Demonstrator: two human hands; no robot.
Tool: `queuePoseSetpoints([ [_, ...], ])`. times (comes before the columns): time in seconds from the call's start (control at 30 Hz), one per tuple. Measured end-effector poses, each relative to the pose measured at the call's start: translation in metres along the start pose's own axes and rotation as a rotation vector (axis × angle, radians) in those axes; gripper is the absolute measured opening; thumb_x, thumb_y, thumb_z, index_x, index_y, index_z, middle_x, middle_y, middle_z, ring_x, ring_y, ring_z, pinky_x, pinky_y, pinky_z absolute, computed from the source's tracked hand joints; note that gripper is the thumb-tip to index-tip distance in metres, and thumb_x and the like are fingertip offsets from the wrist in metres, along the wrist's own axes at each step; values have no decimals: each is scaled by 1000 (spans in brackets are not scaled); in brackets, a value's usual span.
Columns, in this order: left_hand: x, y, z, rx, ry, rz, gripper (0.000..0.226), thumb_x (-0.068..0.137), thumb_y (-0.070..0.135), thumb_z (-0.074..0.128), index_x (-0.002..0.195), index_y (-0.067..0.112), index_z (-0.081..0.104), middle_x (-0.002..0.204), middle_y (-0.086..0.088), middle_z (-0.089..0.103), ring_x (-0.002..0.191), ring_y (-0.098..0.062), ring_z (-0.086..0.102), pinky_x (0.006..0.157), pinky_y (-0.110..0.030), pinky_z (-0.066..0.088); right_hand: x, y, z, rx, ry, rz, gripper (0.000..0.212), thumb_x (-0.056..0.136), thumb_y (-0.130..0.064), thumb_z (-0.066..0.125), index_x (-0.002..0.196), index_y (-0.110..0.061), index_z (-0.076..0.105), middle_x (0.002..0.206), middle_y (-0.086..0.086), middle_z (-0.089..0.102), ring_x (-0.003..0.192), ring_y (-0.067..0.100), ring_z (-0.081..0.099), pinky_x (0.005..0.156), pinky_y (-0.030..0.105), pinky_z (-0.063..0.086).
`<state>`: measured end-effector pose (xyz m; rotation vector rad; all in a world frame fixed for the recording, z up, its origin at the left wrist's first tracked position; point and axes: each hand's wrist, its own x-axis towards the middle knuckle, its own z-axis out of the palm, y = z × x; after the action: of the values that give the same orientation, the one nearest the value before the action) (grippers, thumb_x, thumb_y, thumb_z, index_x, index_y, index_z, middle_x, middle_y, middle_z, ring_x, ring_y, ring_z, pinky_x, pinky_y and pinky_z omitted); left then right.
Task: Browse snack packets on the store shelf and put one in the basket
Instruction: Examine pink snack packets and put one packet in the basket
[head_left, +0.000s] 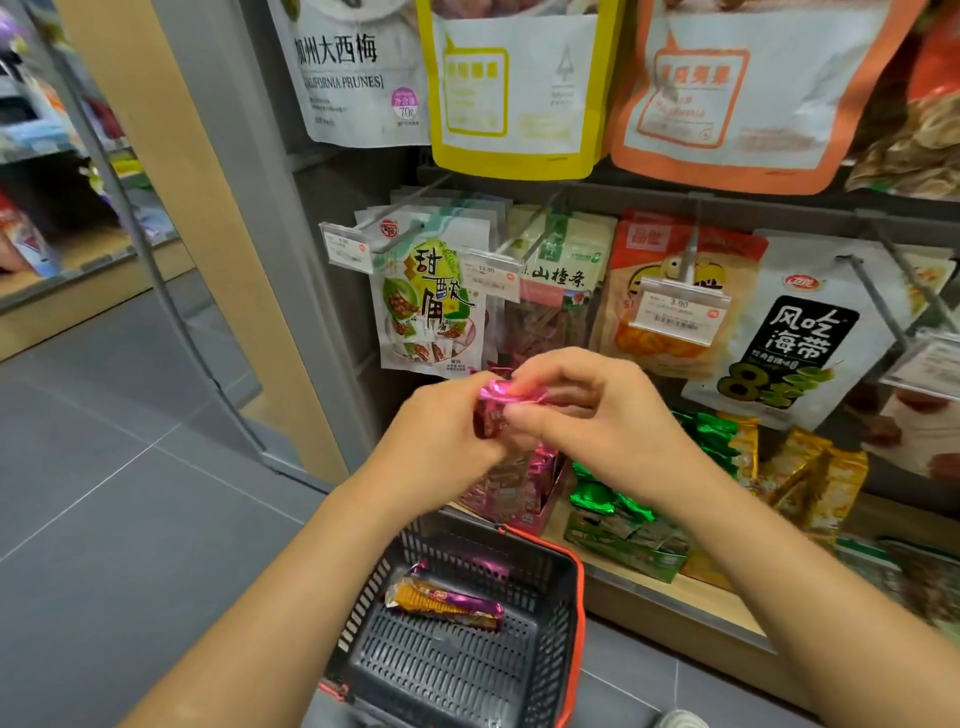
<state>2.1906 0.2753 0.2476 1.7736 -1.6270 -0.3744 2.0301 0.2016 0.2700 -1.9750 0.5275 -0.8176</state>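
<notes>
Both hands hold one small pink foil snack packet in front of the shelf, above the basket. My left hand grips its left side, and my right hand pinches its top and right edge. Directly below, a dark plastic basket with an orange handle stands on the floor; a purple and orange snack packet lies inside it. A display box of the same pink packets sits on the lowest shelf behind my hands.
Green foil packets and gold packets stand in boxes to the right on the wooden shelf. Hanging bags with price tags fill the pegs above. Grey tiled floor lies to the left.
</notes>
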Motion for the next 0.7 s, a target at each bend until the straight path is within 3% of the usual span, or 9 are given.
queuePoseSetpoints([
  [0.07,3,-9,-4,57,4,-48,37,70,49,74,102,40,57,85,18,68,78,-2,63,73,-29,50,9,13,-4,184,-95,200,22,83,-38,69,101,-25,73,102,-2,72,96,9,68,83,27,57],
  [0.1,4,-15,-5,91,6,-72,40,72,44,77,102,42,50,81,15,68,74,-6,63,70,-33,49,13,25,-5,133,-91,266,26,84,-42,67,105,-27,72,104,-3,71,99,9,67,89,31,56],
  [0.17,7,-25,-6,148,22,-90,50,74,41,77,103,44,36,60,13,62,53,-3,56,57,-31,41,18,55,-5,-267,-56,323,30,88,-42,66,114,-27,67,110,-4,68,103,10,63,96,32,50],
  [0.23,10,-31,-4,165,52,-88,51,75,41,77,102,45,34,57,16,58,46,-4,50,53,-28,35,19,83,3,-607,-73,369,43,89,-44,64,127,-24,60,122,2,62,112,16,58,97,30,44],
  [0.33,16,-39,3,198,35,-49,44,74,44,79,100,44,43,87,19,64,74,-6,59,69,-31,44,24,117,17,-764,-105,380,68,89,-55,58,143,-18,43,144,7,45,134,23,40,110,36,36],
  [0.5,32,-48,15,204,-13,-3,46,73,47,78,113,38,56,109,14,66,102,-12,60,88,-35,49,37,146,31,-898,-277,434,86,87,-67,50,153,-21,18,162,2,14,149,22,9,118,48,22],
  [0.7,48,-61,34,140,-15,-43,39,74,30,80,110,35,67,101,16,59,99,-10,58,92,-28,47,39,151,11,-988,-362,480,84,87,-64,53,153,-24,20,160,-2,18,145,24,22,112,51,30],
])
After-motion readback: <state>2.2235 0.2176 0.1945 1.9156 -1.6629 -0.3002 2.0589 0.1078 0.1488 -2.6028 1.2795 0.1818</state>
